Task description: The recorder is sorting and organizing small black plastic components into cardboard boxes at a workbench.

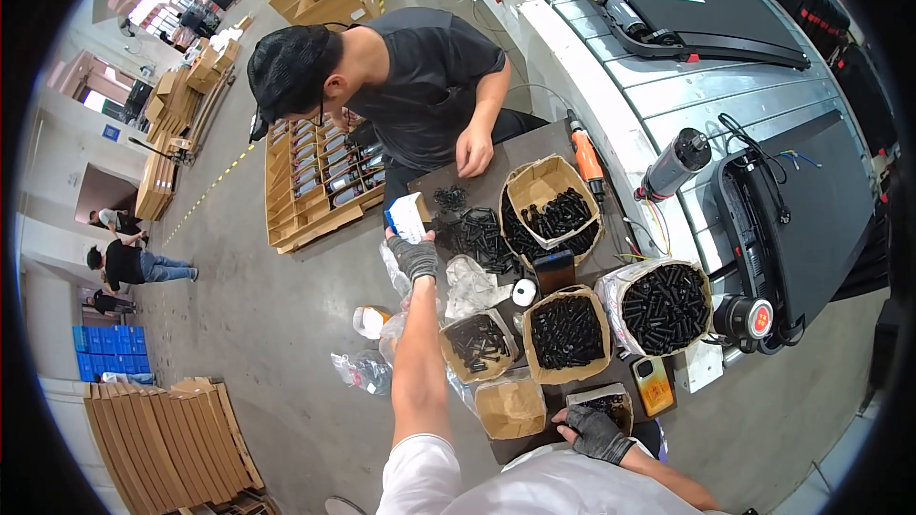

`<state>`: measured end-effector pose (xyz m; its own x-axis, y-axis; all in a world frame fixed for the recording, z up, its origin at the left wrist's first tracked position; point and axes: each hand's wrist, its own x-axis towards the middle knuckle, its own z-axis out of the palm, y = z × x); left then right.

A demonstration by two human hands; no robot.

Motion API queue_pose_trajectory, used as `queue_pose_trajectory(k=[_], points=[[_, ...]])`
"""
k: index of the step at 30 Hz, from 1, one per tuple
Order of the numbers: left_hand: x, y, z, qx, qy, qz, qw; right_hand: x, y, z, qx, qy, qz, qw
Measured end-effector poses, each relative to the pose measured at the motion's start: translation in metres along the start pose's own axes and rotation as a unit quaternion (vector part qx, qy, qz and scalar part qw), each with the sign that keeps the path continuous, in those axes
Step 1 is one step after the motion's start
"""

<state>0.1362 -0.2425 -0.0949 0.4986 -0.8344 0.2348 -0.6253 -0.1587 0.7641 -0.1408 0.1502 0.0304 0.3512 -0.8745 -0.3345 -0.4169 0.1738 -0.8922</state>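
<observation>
My left arm reaches forward, and my left hand, in a grey fingerless glove, is closed on a small white and blue box at the far left edge of the table. My right hand, gloved alike, lies at the near edge beside a small open carton of little black parts. Its bare fingertips are slightly apart, with nothing visible in them. Near it are an empty-looking brown carton and a phone in an orange-yellow case.
Open cartons of black screws crowd the table, with loose black screws behind. A co-worker sits across, one hand on the table. An orange power screwdriver lies at the back right. A roller conveyor carrying black panels runs along the right.
</observation>
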Motion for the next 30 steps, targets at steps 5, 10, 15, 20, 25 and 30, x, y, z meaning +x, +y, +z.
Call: queue_pose_trajectory(k=[5,10,15,20,25,30], points=[[0.017,-0.015,0.006,-0.091,0.040,-0.081,0.992,-0.001,-0.002,-0.002,-0.006,-0.001,-0.005,1.000],[0.006,-0.004,-0.006,-0.274,0.038,-0.172,0.945,-0.002,-0.008,-0.004,-0.012,0.001,0.002,1.000],[-0.029,-0.020,-0.058,-0.452,-0.111,-0.261,0.846,0.000,-0.024,-0.005,0.001,0.000,-0.006,1.000],[-0.105,0.037,-0.135,-0.592,-0.223,-0.314,0.708,0.023,-0.045,-0.007,-0.041,0.092,-0.146,0.984],[-0.162,0.071,-0.179,-0.603,-0.218,-0.257,0.723,0.065,-0.104,-0.033,-0.148,0.139,-0.270,0.941],[-0.204,0.080,-0.218,-0.509,-0.277,-0.176,0.796,0.111,-0.125,-0.033,-0.239,0.124,-0.330,0.905]])
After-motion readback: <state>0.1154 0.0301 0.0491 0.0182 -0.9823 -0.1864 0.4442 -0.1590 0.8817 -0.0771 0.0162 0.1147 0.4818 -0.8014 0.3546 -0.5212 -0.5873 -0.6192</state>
